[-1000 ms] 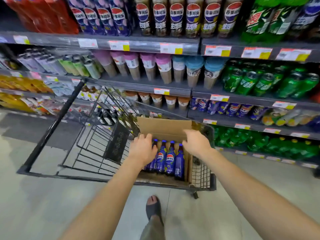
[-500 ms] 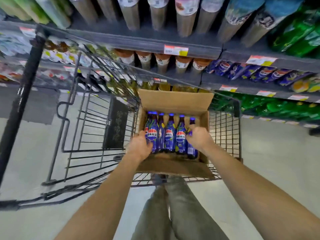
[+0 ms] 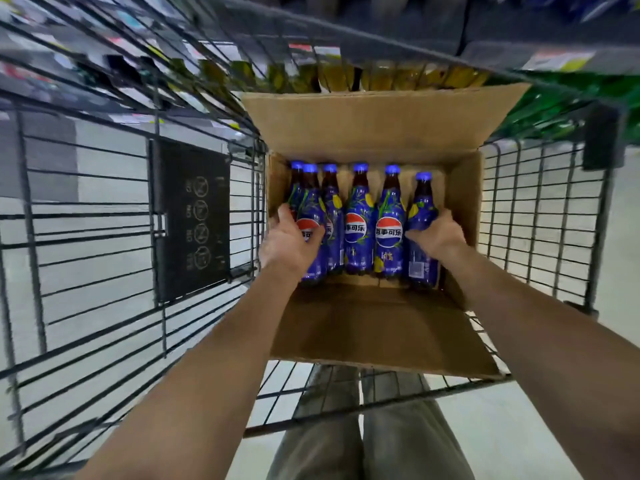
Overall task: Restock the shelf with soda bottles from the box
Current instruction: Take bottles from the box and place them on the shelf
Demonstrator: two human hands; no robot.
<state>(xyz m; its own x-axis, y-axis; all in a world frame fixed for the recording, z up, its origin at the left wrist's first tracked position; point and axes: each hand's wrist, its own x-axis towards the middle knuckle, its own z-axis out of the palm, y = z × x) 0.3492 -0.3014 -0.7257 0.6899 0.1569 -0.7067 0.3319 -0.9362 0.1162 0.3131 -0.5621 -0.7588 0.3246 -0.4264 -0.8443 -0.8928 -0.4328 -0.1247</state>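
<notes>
An open cardboard box (image 3: 381, 323) sits in a wire shopping cart (image 3: 104, 237). Inside it stand several blue-labelled soda bottles with blue caps, in a row. My left hand (image 3: 289, 242) grips the leftmost front bottle (image 3: 311, 213) around its label. My right hand (image 3: 434, 233) grips the rightmost bottle (image 3: 422, 202) at its middle. Two more bottles (image 3: 358, 223) stand untouched between my hands. The shelf (image 3: 485, 39) is a blurred dark edge at the top.
The box's far flap (image 3: 381, 123) stands up behind the bottles, the near flap lies toward me. A black plastic panel (image 3: 192, 220) hangs on the cart's inner wall at left. Green bottles (image 3: 561, 105) show low on the shelf at right. My legs stand below the cart.
The view has dropped and closed in on the box; the upper shelves left the frame. Both hands moved from the box rim down onto the outer bottles and closed around them.
</notes>
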